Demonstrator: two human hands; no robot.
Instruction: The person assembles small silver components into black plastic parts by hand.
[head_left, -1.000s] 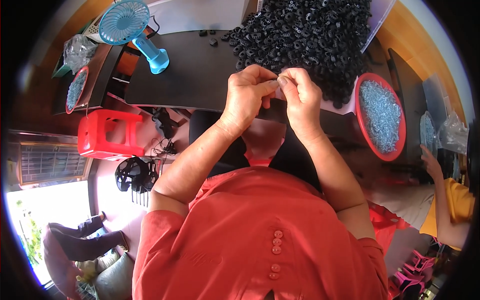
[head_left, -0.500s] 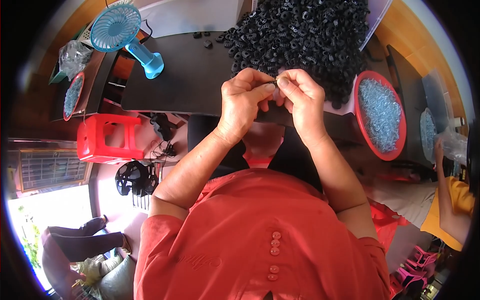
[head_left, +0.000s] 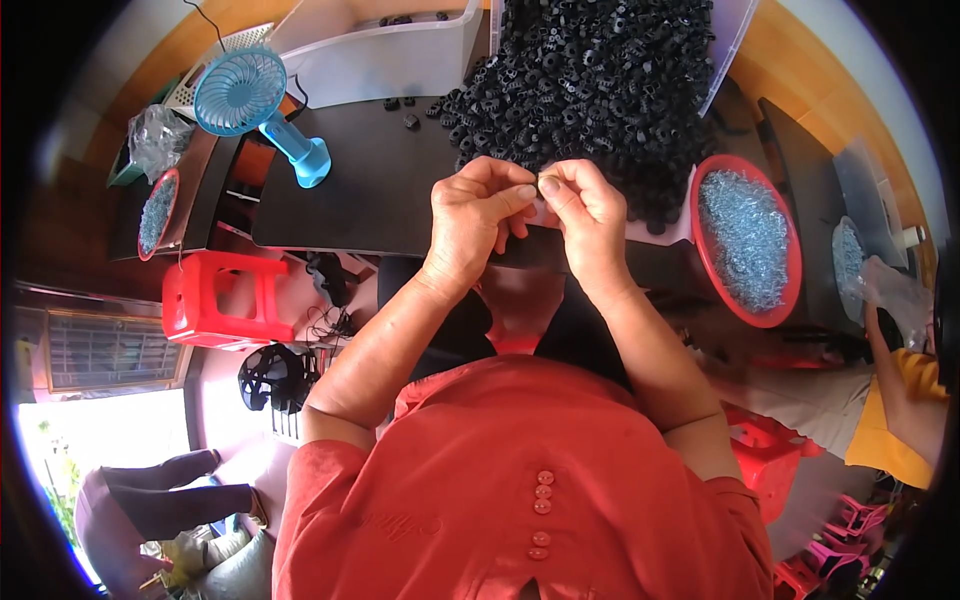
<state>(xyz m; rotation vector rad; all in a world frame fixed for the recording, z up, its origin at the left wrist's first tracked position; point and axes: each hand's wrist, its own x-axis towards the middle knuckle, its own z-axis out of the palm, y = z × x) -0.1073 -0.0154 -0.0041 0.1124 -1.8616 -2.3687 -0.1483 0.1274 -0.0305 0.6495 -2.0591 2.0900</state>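
My left hand (head_left: 463, 215) and my right hand (head_left: 590, 215) meet fingertip to fingertip above the near edge of the dark table (head_left: 350, 205). Both are closed in a pinch, thumb against forefinger. A small dark piece (head_left: 537, 187) shows between the tips; the fingers hide most of it, so its kind is unclear. Just beyond my hands lies a big heap of small black plastic parts (head_left: 590, 90). To the right of my right hand, a red basin (head_left: 795, 270) holds many thin, shiny, clear-bluish pieces (head_left: 745, 240).
A blue fan (head_left: 300, 155) stands on the table's left, before a translucent bin (head_left: 375, 65). A few loose black parts (head_left: 411, 122) lie near it. Red stool (head_left: 200, 300) at left. A co-worker in a yellow top (head_left: 890, 420) sits at right; another person (head_left: 170, 490) bends at lower left.
The view has shifted slightly, so the table and bin sit a bit lower in it. My hands stay pinched together over the table edge; the dark piece shows less between the fingertips.
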